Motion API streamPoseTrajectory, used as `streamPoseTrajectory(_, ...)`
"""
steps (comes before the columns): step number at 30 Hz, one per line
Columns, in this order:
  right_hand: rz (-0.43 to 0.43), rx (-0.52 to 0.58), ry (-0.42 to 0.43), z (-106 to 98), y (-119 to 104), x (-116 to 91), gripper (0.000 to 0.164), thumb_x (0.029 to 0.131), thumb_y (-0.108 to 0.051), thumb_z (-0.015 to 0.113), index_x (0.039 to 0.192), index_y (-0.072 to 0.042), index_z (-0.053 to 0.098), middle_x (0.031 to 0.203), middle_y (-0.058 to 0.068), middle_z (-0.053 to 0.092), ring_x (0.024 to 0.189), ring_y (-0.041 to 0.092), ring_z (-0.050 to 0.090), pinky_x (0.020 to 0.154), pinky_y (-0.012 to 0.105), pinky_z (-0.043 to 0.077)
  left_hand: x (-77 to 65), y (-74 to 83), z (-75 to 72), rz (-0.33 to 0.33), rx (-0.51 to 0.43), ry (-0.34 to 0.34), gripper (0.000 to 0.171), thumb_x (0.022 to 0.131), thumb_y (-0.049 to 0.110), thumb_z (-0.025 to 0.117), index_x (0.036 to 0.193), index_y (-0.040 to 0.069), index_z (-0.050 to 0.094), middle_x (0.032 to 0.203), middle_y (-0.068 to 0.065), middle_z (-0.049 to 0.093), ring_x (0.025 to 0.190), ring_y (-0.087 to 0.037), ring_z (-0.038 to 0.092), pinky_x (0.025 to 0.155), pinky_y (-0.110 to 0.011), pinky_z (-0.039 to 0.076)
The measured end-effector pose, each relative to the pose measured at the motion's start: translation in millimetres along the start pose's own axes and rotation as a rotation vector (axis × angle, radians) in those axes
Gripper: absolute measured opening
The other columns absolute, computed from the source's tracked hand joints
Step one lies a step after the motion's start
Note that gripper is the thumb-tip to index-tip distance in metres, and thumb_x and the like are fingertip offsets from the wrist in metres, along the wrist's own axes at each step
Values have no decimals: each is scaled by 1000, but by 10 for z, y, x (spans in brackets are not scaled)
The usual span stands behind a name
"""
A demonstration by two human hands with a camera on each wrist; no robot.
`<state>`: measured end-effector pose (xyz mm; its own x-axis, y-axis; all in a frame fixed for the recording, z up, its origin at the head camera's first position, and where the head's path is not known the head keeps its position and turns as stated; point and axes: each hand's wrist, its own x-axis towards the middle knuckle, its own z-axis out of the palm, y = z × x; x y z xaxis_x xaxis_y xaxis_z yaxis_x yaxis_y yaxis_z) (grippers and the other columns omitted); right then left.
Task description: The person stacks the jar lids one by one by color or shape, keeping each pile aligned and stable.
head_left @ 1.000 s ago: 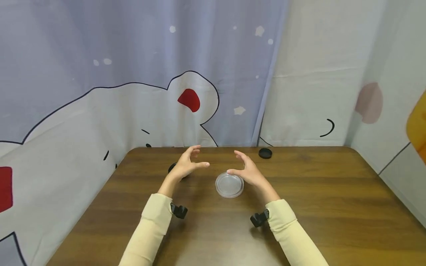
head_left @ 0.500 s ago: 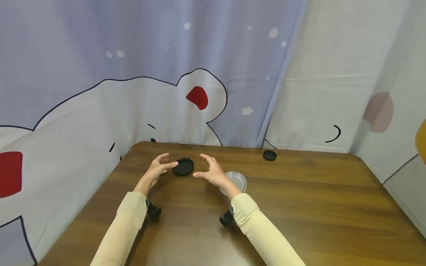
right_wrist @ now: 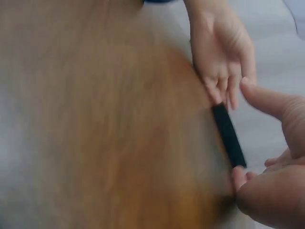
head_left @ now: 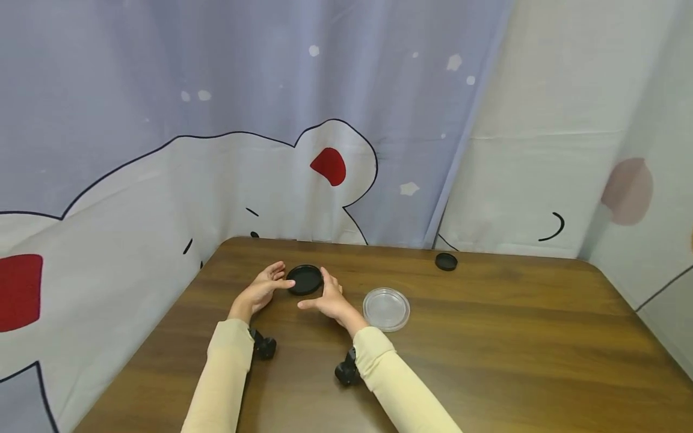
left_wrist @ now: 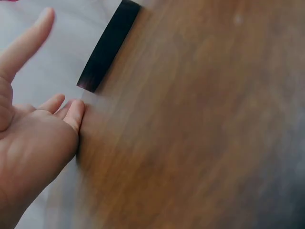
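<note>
A shallow round black lid [head_left: 304, 279] with a raised rim lies on the wooden table between my hands. My left hand [head_left: 261, 290] is at its left side, thumb stretched towards the rim and fingers loosely bent. On the other side my right hand [head_left: 328, 299] has its fingers by the lid's right edge and its thumb spread in front. The right wrist view shows the lid's thin black side [right_wrist: 228, 136] with fingertips of both hands close to its ends; whether they touch it I cannot tell. Neither hand grips anything.
A clear round plastic lid [head_left: 386, 309] lies right of my right hand. Farther back sits a smaller black round lid [head_left: 446, 261]. The table [head_left: 487, 349] ends at a patterned curtain [head_left: 260, 180] behind. A small black camera is strapped at each wrist.
Both hands have moved left from around the clear lid to the black lid, then closer together on its two sides. The clear lid and the black lids stay on the table.
</note>
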<state>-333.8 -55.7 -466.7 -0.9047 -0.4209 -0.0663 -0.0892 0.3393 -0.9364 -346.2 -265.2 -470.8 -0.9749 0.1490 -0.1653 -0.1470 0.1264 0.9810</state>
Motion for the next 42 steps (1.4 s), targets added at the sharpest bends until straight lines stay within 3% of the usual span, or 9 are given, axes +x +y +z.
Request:
streamPoseTrajectory(6, -39, -155, 25, -92, 85, 135, 102, 79, -26, 81, 155, -3, 17, 157, 16, 31, 147, 39, 15, 116, 57, 26, 6, 23, -4, -20, 93, -53, 98, 86, 3, 67, 155, 0, -2, 161, -28, -3, 149, -47, 0, 121, -58, 3)
streamPoseTrajectory(13, -18, -143, 70, -98, 150, 156, 83, 79, -26, 80, 147, -4, 39, 138, 14, 51, 138, 35, 27, 113, 50, 32, -7, -43, 38, 10, 87, -51, 92, 84, -7, 65, 154, -6, 4, 160, -30, 5, 147, -47, 8, 122, -54, 9)
streamPoseTrajectory(20, -22, -211, 110, -70, 261, 56, 73, 76, -22, 82, 140, -3, 50, 130, 17, 53, 127, 35, 34, 107, 50, 34, -20, -158, 101, 24, 117, -78, 85, 82, -8, 66, 151, -9, 17, 158, -30, 17, 147, -44, 15, 123, -51, 13)
streamPoseTrajectory(28, -14, -277, 187, -64, 242, 88, 65, 77, -26, 82, 134, -6, 56, 121, 13, 59, 129, 34, 38, 108, 48, 36, 11, -93, 113, 5, 223, -108, 88, 78, -10, 69, 151, -6, 21, 160, -27, 15, 148, -47, 11, 121, -52, 16)
streamPoseTrajectory(30, -7, -261, 188, -83, 217, 112, 66, 78, -27, 82, 135, -7, 55, 121, 12, 59, 129, 34, 37, 107, 49, 36, 27, -80, 88, 15, 192, -109, 85, 81, -9, 68, 151, -6, 21, 160, -27, 15, 148, -46, 11, 122, -51, 16)
streamPoseTrajectory(35, 19, -59, 141, -125, 103, 167, 67, 80, -25, 80, 138, -5, 52, 130, 17, 57, 128, 35, 36, 107, 50, 36, 14, -112, -18, 31, 20, -115, 78, 88, -4, 63, 152, -5, 19, 161, -25, 12, 150, -41, 11, 123, -47, 15)
streamPoseTrajectory(38, 5, 17, 146, -188, 1, 167, 68, 81, -24, 79, 140, -6, 50, 137, 19, 51, 128, 36, 36, 107, 52, 37, -11, -63, 28, 66, -72, -97, 76, 91, -4, 60, 153, -3, 17, 162, -23, 12, 150, -37, 15, 119, -36, 29)
streamPoseTrajectory(42, -79, 79, 182, -337, -231, 164, 67, 84, -24, 76, 142, -7, 47, 142, 20, 44, 132, 38, 39, 108, 51, 38, -40, 201, 157, 162, -213, -46, 75, 91, -8, 54, 154, -2, 14, 162, -21, 13, 149, -34, 18, 99, -14, 44)
